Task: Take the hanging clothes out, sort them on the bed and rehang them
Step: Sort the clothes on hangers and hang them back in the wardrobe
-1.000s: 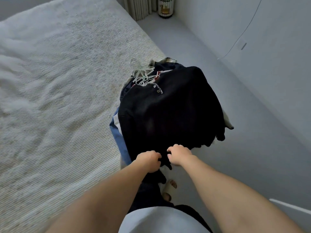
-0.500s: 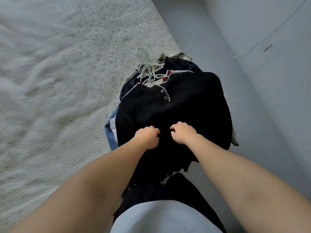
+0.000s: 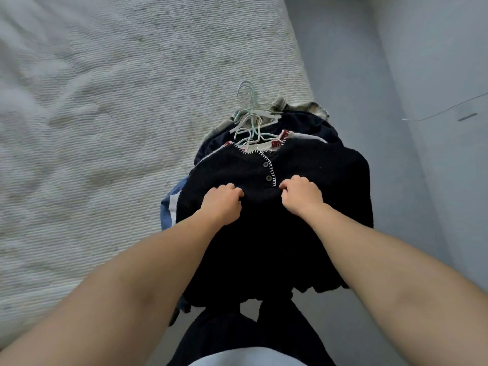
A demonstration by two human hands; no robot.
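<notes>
**Top sweater pinched for lifting**

Left hand (image 3: 223, 203) and right hand (image 3: 301, 195) both bunched into the black sweater (image 3: 277, 233), topmost on the clothes pile (image 3: 303, 122) at the bed (image 3: 118, 128) edge, hangers (image 3: 249, 120) pointing away; probably to separate it.

A black knit sweater with white blanket-stitch trim and two buttons (image 3: 303, 165) is lying topmost on a stack of hung garments, draping over the edge of the cream ribbed bedspread (image 3: 118, 128); pale plastic hangers (image 3: 250, 120) are bunching beyond its collar.
</notes>
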